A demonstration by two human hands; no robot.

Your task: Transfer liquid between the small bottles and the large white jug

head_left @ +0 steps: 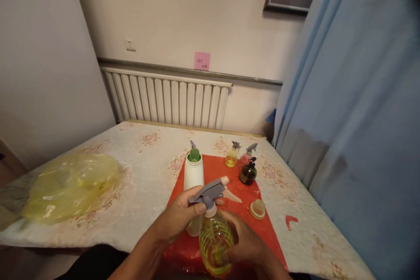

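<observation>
My left hand (177,214) is closed around the grey trigger head (210,193) and neck of a clear spray bottle. My right hand (246,240) wraps the ribbed body of the spray bottle (213,232), which holds yellow liquid and is held nearly upright over a red sheet (216,167). The head has a peach nozzle and trigger pointing right. Just behind my left hand stands a white bottle (193,175), uncapped, with a green piece (194,155) in its mouth. To the right lies a translucent cap (257,209).
Farther back on the sheet stand a yellow spray bottle (231,157), a pink spray bottle (246,157) and a dark pump bottle (248,174). A crumpled yellow plastic bag (75,183) lies left on the flowered tablecloth (147,148). A red scrap (290,222) and blue curtain (348,118) are right.
</observation>
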